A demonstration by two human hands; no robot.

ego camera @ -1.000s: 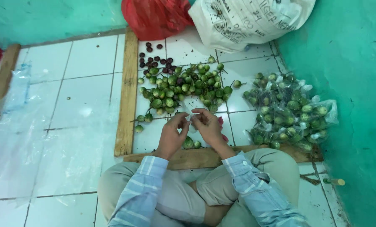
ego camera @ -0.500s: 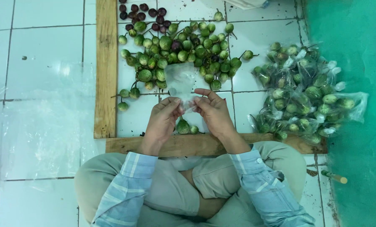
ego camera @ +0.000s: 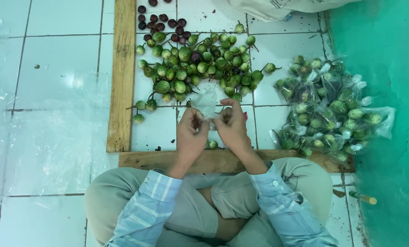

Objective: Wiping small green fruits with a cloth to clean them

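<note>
A thin clear plastic bag point(ego camera: 207, 101), crinkled and glossy, is pinched over smooth-skinned green fruits point(ego camera: 200, 64) on glazed white floor tiles point(ego camera: 58, 64) framed by rough unfinished wooden planks point(ego camera: 122, 77), beside shiny filled plastic bags point(ego camera: 332, 110) and a matt, possibly painted, teal wall point(ego camera: 387, 91).

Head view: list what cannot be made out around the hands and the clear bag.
- Clear plastic bag: whether anything is inside, too transparent to tell.
- Left hand and right hand: grip hidden by their own backs.
- White sack: cut off by top edge.
</note>
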